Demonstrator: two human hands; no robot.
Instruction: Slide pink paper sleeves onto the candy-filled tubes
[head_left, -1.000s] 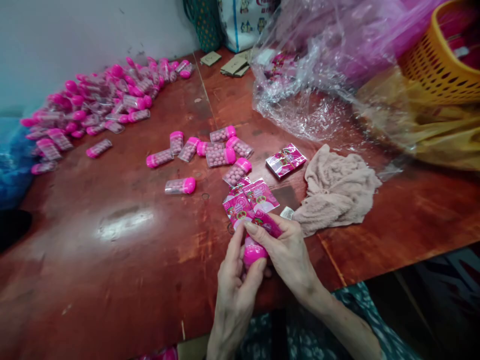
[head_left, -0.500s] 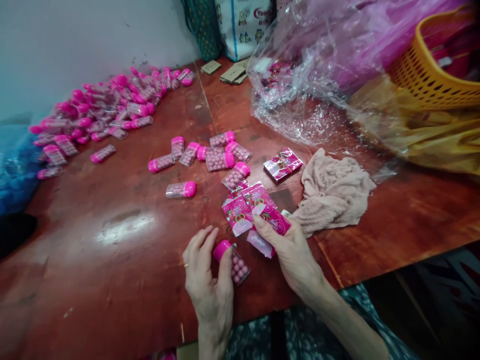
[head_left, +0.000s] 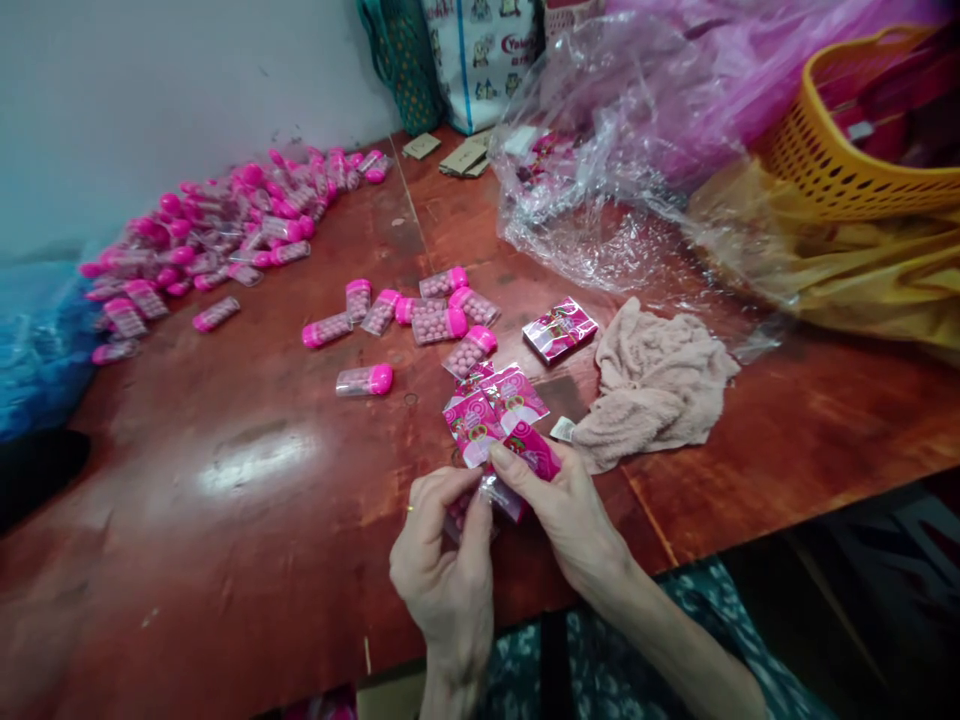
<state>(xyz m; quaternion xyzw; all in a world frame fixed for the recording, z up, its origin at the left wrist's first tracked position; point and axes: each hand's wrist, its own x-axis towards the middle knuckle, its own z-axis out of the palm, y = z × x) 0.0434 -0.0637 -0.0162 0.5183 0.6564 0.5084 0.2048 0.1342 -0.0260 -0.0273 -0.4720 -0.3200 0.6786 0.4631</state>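
Note:
My left hand [head_left: 442, 570] is closed around a small clear candy bottle [head_left: 459, 512] with pink balls inside, mostly hidden by my fingers. My right hand [head_left: 559, 500] pinches a fan of pink printed sleeves [head_left: 499, 415] at their lower end, and the lowest sleeve meets the bottle between my hands. Both hands hover at the near edge of the red-brown wooden table [head_left: 247, 520]. Just beyond the sleeves lies a loose group of filled bottles with pink caps [head_left: 424, 315].
A large heap of pink-capped bottles [head_left: 225, 225] lies far left by the wall. A flat stack of pink sleeves [head_left: 560, 328] and a beige cloth [head_left: 656, 385] lie to the right. Crumpled clear plastic [head_left: 600, 170], a yellow basket [head_left: 862, 140] and bags stand behind.
My left hand carried the bottle away to the left and turned it, then brought it back against the sleeves in my right hand. The view drifted slightly.

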